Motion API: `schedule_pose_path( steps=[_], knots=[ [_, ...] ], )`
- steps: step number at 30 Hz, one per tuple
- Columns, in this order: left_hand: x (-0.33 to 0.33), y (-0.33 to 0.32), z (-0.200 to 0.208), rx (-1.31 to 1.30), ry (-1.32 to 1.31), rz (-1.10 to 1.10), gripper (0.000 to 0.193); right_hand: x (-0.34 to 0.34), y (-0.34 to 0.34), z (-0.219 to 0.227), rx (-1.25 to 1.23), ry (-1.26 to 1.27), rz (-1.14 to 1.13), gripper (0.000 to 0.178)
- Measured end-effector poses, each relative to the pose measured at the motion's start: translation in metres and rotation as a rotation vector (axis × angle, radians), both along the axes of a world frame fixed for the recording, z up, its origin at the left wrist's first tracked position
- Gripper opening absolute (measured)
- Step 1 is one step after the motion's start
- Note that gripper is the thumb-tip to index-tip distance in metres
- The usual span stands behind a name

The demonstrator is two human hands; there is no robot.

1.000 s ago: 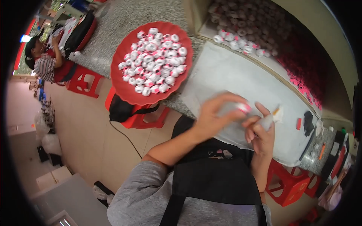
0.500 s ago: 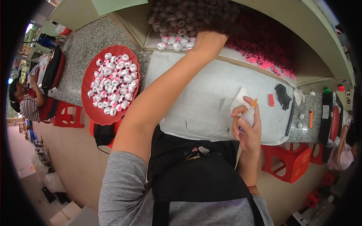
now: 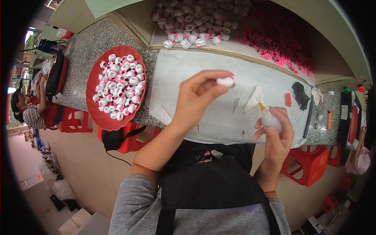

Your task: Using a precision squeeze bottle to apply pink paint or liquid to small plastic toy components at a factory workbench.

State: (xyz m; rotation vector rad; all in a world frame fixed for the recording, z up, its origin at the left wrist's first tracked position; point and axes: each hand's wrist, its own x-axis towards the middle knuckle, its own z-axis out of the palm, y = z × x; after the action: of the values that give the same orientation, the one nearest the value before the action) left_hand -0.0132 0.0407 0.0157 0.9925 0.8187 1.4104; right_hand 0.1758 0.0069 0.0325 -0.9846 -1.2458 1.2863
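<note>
Between the thumb and fingers of my left hand (image 3: 199,94) is a small white toy head with pink on it (image 3: 225,81), held above the paper-covered worktop (image 3: 184,70). My right hand (image 3: 279,131) is wrapped round a small translucent squeeze bottle (image 3: 271,120) whose yellow tip with a thin needle (image 3: 261,106) points up toward the left. The bottle and the toy head are apart. Off to the left stands a red scalloped tray (image 3: 93,114), heaped with similar white pieces that carry pink and black parts (image 3: 117,84).
A shelf box at the back holds a pile of white pieces (image 3: 192,19) and many small pink parts (image 3: 270,49). Right of the sheet's middle lie a white cloth (image 3: 254,100), a red block (image 3: 288,99) and a black rag (image 3: 300,96). An orange pen-like tool (image 3: 329,119) lies farther right. Co-workers sit at both sides.
My left hand has come out of the shelf box toward me and now holds a white toy head. The right hand with the bottle has shifted slightly right and nearer, its tip leaning left.
</note>
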Motion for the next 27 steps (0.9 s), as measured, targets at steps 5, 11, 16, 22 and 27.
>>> schedule_pose_path(
  steps=[5,11,16,22,27],
  knots=[
    [0.008,-0.028,-0.006,-0.068,-0.243,-0.04,0.037,-0.009,-0.002,0.009,0.252,0.017,-0.121,0.033],
    [0.008,-0.039,-0.013,-0.069,-0.259,-0.076,0.033,-0.024,-0.002,0.011,0.387,0.049,-0.229,0.038],
    [0.007,-0.043,-0.015,-0.082,-0.266,-0.081,0.034,-0.027,-0.009,0.008,0.646,-0.12,-0.255,0.044],
    [0.007,-0.043,-0.014,-0.063,-0.269,-0.071,0.035,-0.024,-0.012,0.007,0.687,-0.165,-0.143,0.045],
    [0.008,-0.044,-0.013,-0.078,-0.281,-0.078,0.036,-0.028,-0.011,0.003,0.767,-0.262,-0.191,0.038]
  ],
)
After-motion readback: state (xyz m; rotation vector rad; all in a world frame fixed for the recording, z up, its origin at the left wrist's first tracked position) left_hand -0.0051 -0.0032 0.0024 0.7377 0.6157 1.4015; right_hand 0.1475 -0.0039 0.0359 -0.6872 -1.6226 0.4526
